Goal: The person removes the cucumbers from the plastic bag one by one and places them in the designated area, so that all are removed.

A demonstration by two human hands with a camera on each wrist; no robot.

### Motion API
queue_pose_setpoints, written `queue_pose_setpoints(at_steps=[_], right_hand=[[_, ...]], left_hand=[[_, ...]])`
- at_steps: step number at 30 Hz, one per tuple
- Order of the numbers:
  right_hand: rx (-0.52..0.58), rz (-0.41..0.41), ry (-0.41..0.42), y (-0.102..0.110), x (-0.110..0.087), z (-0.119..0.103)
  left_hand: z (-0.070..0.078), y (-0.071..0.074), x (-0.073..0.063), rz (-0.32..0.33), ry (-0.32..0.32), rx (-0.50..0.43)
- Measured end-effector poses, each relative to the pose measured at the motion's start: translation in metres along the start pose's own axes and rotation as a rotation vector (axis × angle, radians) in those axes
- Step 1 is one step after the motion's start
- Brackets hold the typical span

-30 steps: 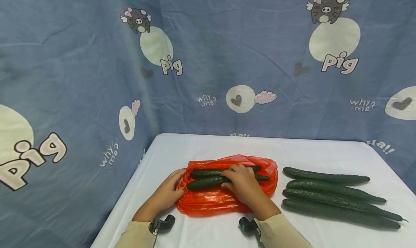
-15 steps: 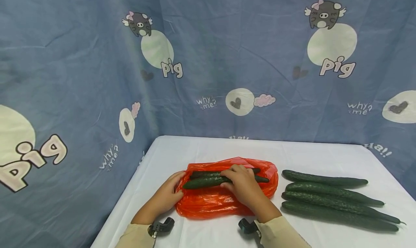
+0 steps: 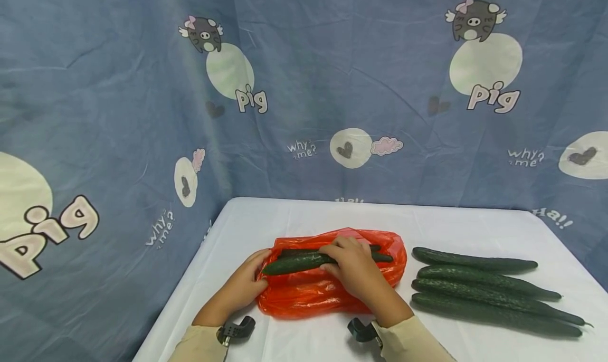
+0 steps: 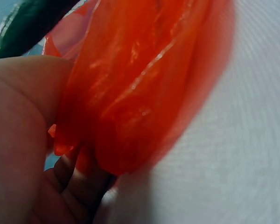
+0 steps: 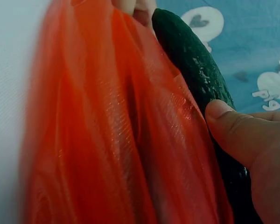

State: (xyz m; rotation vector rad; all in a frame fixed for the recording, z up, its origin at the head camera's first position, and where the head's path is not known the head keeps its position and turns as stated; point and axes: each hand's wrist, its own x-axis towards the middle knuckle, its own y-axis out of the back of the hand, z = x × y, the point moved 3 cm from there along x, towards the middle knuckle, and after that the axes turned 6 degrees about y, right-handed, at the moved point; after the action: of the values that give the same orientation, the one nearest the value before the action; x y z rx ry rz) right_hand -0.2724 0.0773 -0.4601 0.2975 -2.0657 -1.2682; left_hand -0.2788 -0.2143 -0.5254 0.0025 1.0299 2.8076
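Note:
A red plastic bag (image 3: 309, 298) lies spread on the white table, crosswise before me. My left hand (image 3: 244, 283) holds the bag's left edge, and in the left wrist view its thumb and fingers (image 4: 86, 175) lie on either side of the film. My right hand (image 3: 353, 269) grips a dark green cucumber (image 3: 294, 263) about its middle, over the bag. The left end of that cucumber points toward my left hand. Behind it, another cucumber (image 3: 292, 253) lies on the bag, partly covered. In the right wrist view the thumb presses on the gripped cucumber (image 5: 191, 56).
To the right of the bag, several long cucumbers (image 3: 489, 286) lie side by side on the white tabletop (image 3: 285, 219). A blue printed curtain (image 3: 404, 114) hangs behind and to the left of the table. Black wrist devices (image 3: 237, 327) sit at both cuffs.
The cucumber in my right hand has shifted to the left, and its left end has risen over the one behind. My left hand stays at the bag's edge.

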Motion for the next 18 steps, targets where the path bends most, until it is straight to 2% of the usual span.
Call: queue_pose_setpoints(at_steps=[13, 18], right_hand=[[0.026, 0.024, 0.031, 0.008, 0.002, -0.013], [0.031, 0.038, 0.046, 0.013, 0.003, -0.02]], left_hand=[[-0.001, 0.001, -0.001, -0.004, -0.074, 0.033], [0.001, 0.003, -0.002, -0.021, -0.128, 0.06]])
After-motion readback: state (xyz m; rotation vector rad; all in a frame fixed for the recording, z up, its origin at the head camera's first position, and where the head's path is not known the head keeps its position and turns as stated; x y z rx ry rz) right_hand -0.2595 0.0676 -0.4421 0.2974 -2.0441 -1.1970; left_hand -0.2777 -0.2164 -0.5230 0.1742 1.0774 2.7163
